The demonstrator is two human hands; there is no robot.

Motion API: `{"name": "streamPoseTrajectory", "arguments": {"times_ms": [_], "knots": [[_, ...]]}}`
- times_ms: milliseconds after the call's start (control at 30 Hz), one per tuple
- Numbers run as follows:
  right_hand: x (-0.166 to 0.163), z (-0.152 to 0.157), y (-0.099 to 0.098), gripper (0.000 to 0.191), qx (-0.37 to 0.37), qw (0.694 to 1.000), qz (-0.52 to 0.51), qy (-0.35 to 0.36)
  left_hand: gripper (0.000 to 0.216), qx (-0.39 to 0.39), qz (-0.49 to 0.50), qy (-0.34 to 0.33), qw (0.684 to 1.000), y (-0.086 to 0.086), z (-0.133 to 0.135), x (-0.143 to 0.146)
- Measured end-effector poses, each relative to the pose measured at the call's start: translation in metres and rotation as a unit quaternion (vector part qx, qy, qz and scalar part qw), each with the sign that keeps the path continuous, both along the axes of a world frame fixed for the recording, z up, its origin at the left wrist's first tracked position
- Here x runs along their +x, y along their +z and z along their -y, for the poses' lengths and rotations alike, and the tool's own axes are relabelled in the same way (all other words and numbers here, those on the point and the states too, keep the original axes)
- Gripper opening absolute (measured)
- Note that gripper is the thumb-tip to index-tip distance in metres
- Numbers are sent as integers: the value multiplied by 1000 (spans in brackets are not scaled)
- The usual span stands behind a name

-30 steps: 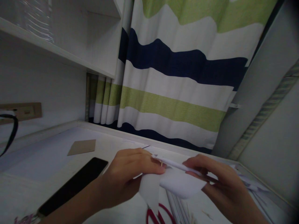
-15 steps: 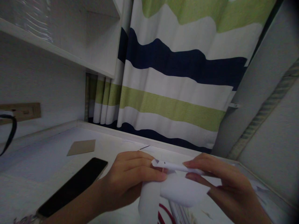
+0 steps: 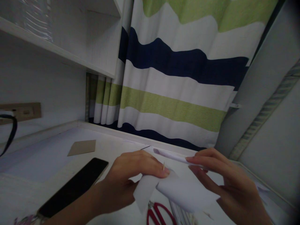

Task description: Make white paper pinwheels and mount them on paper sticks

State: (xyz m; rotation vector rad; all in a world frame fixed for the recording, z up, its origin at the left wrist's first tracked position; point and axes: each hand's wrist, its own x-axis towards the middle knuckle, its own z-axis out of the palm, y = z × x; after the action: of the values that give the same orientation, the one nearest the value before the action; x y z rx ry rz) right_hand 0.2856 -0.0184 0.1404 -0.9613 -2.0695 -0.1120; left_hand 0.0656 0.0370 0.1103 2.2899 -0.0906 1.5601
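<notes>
My left hand point(image 3: 138, 170) is closed on white paper point(image 3: 180, 189), pinching it near the fingertips. The paper is bent and curled, with one flap hanging below the hand and a wider curved part reaching right. A short, pale, thin stick point(image 3: 164, 165) pokes up by the left fingertips; its kind is unclear. Between thumb and fingers, my right hand point(image 3: 225, 178) grips a narrow folded strip of white paper point(image 3: 170, 155), raised above the curved part. Whether strip and curved paper are joined I cannot tell. Red-handled scissors point(image 3: 158, 214) lie below, partly covered by the paper.
A black phone point(image 3: 75, 187) lies left of my left forearm, with a brown card point(image 3: 82, 147) behind it. Several thin pale sticks point(image 3: 181, 214) lie beside the scissors. A striped curtain point(image 3: 175, 93) hangs behind the desk, and a shelf point(image 3: 58, 40) juts out above left.
My right hand has lifted the folded strip up and away from the left hand's fingertips. The left hand has turned, tilting its paper flap, and more of the scissors shows.
</notes>
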Motion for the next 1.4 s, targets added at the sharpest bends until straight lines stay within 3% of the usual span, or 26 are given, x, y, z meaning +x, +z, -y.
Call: {"name": "streamPoseTrajectory", "arguments": {"times_ms": [700,1000,1200,1400], "knots": [[1,0,-1,28,-23,1000,0,21,15,-2,20,70,997,1,2,1],[2,-1,-2,31,-111,993,-16,41,14,45,72,96,992,2,4,5],[6,-9,-1,30,-107,987,-29,120,17,39,72,102,991,2,7,6],[6,-8,0,24,-134,985,-54,91,16,61,66,109,990,3,6,6]]}}
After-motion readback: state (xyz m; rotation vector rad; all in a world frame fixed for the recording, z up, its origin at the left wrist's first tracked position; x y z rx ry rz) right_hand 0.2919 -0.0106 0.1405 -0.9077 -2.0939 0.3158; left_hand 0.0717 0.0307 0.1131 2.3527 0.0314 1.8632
